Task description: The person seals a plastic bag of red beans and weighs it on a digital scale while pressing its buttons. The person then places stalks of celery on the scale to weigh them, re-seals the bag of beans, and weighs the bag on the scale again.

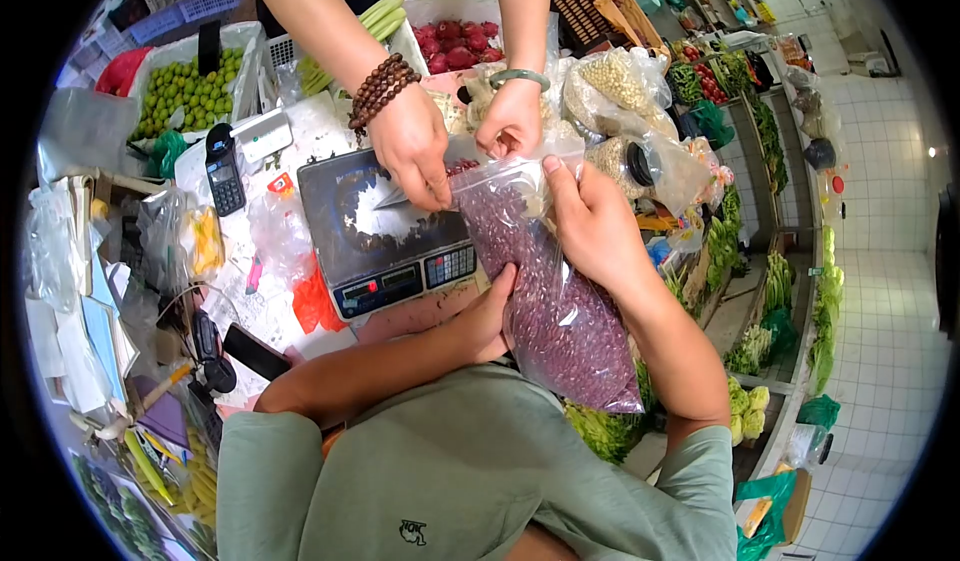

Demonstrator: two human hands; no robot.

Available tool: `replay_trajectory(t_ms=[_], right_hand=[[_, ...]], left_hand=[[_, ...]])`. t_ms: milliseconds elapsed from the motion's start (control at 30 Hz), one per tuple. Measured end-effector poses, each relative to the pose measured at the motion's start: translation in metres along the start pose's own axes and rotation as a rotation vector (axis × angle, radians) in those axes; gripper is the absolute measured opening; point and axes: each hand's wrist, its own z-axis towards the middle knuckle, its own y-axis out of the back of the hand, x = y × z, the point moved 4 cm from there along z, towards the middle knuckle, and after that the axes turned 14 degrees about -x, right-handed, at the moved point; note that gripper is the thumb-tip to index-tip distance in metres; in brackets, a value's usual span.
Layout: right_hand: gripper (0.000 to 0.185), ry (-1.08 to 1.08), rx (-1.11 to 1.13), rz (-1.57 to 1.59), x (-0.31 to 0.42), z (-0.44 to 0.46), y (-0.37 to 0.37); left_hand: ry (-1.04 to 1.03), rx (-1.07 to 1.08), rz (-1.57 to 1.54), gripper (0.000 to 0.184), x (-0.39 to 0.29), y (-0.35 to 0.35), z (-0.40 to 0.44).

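A clear bag (570, 321) filled with small purple beans slants between the person's two hands, its mouth up at the right hand and its bulging bottom hanging nearer the person's body. The right hand (597, 223) grips the bag's top edge, thumb in front. The left hand (490, 313) lies against the bag's side, thumb showing; its fingers are hidden, so how far they close I cannot tell. Just past both hands, a co-worker's hand with a beaded bracelet (383, 93) pinches the opposite top corner, and the co-worker's other hand, wearing a bangle (519, 78), has its fingers bent at the mouth. Beyond the left hand sits a scale (390, 249); to that hand's left lies a dark phone (256, 352). Beyond the right hand are bags of pale grains (612, 75) and a black-lidded jar (638, 164).
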Motion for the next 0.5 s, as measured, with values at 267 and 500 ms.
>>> replay_trajectory(t_ms=[267,500], right_hand=[[0.043,0.019,-0.010,-0.020,-0.004,0.005,0.002],[0.042,0.012,-0.042,-0.032,0.001,0.004,0.004]], left_hand=[[0.000,-0.029,0.069,0.090,-0.003,-0.016,0.000],[-0.004,-0.003,0.070,0.094,-0.002,-0.017,-0.001]])
